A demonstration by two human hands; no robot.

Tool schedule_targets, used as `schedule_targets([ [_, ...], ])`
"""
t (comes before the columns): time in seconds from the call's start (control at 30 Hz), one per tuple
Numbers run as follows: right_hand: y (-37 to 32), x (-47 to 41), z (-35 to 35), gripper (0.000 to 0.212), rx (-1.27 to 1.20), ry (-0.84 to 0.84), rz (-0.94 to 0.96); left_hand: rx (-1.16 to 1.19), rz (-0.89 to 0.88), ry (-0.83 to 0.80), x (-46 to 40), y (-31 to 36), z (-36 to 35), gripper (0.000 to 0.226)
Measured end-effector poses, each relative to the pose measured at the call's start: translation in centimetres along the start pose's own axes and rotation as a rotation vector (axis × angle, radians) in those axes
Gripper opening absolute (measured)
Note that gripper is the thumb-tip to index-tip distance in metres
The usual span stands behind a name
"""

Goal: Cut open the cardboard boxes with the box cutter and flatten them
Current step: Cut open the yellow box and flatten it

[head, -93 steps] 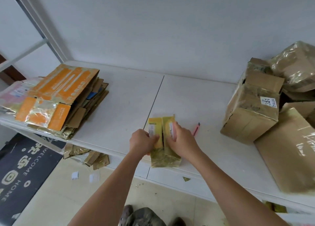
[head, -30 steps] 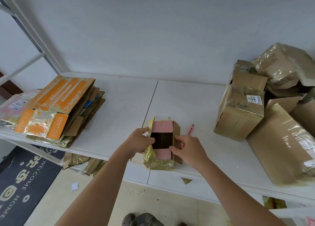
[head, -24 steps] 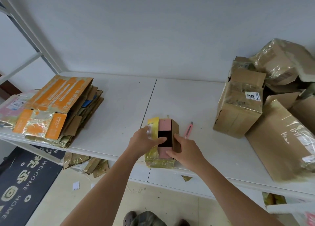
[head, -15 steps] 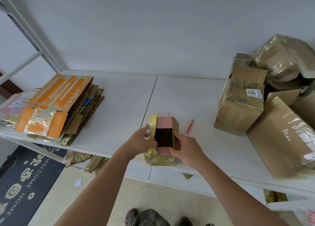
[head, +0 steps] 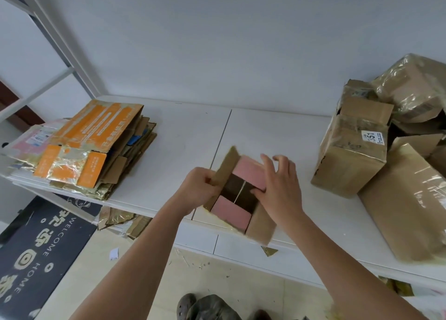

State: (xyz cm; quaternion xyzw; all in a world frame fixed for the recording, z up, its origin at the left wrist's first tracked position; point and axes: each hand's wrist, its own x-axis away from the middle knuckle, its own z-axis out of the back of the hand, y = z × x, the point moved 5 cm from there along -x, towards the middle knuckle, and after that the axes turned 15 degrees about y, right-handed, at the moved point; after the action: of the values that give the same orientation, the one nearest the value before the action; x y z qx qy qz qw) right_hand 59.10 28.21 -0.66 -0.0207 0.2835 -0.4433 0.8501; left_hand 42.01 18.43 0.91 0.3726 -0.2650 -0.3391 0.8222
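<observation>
- Doormat (head: 36, 254) on the floor below the desk's left end, dark, "WELCOME HOME" lettering.
- Flattened cardboard stack (head: 96, 145) on the desk (head: 183, 136) at its left end, reaching the front edge; orange printed sheet on top, shiny tape patches on it.
- Loose cardboard scraps (head: 120, 220) on the floor under the front edge, just right of the doormat.
- Left hand (head: 198, 189) at the front edge near the desk's middle seam; fingers curled round the small box's left flap (head: 225, 167), pinching it, flap pulled up and outward.
- Small box (head: 239, 196) sits at the front edge, near corner overhanging it. Top is open: two pink inner flaps far and near, dark interior between them with a thin light line across it. Brown cardboard outside, shiny tape along the lower edge.
- Right hand (head: 277, 187) on the box's right side; thumb at the rim of the opening, other fingers loosely bent over the far-right corner. Grasping the right wall, though how tightly I cannot tell.
- Box cutter not visible; the right hand covers that patch of desk.
- Shoes (head: 207, 307) at the bottom edge of view, on the floor.
- Uncut boxes piled on the desk's right end: taped box with a "351" label (head: 350, 150), a large tape-wrapped box (head: 407, 208) leaning just right of it, more taped boxes (head: 415, 88) stacked behind, against the wall.
</observation>
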Motion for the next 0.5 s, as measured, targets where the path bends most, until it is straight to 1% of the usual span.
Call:
schedule_targets([
  [0.03, -0.5, -0.6, 0.3, 0.086, 0.036, 0.013, 0.048, -0.039, -0.061, -0.004, 0.1, 0.8, 0.2, 0.008],
  [0.07, -1.0, -1.1, 0.3, 0.088, 0.050, -0.010, 0.078, -0.075, -0.112, -0.005, 0.1, 1.6, 0.4, 0.009],
  [0.13, -1.5, -1.6, -0.1, 0.080, -0.021, -0.086, 0.048, -0.128, -0.183, 0.049, -0.1, 2.7, 0.9, 0.015],
  [0.17, -1.7, -1.7, -0.3, 0.069, -0.108, -0.124, 0.016, -0.155, -0.202, 0.111, -0.3, 2.9, 1.3, 0.018],
  [0.2, -1.8, -1.7, -0.2, 0.052, -0.195, -0.135, -0.018, -0.188, -0.203, 0.199, -0.5, 3.0, 1.8, 0.017],
  [0.23, -1.7, -1.8, -0.3, 0.030, -0.271, -0.143, -0.073, -0.220, -0.184, 0.309, -0.5, 3.0, 2.5, 0.017],
  [0.27, -1.4, -1.7, -0.6, 0.017, -0.349, -0.157, -0.166, -0.254, -0.152, 0.419, -0.5, 2.7, 3.2, 0.024],
  [0.3, -0.8, -1.6, -0.9, 0.026, -0.409, -0.164, -0.278, -0.278, -0.128, 0.494, -0.5, 2.2, 3.8, 0.033],
  [0.33, -0.4, -1.3, -1.2, 0.034, -0.463, -0.187, -0.383, -0.290, -0.113, 0.527, -0.5, 1.7, 4.0, 0.044],
  [0.37, 0.0, -1.0, -1.4, 0.038, -0.503, -0.200, -0.462, -0.293, -0.097, 0.532, -0.5, 1.1, 4.0, 0.055],
  [0.43, 0.4, -0.8, -1.5, 0.036, -0.561, -0.192, -0.541, -0.292, -0.026, 0.512, -0.6, -0.4, 3.7, 0.078],
  [0.5, 0.3, -0.9, -1.4, 0.036, -0.598, -0.178, -0.549, -0.290, 0.084, 0.471, -0.7, -1.9, 2.8, 0.092],
])
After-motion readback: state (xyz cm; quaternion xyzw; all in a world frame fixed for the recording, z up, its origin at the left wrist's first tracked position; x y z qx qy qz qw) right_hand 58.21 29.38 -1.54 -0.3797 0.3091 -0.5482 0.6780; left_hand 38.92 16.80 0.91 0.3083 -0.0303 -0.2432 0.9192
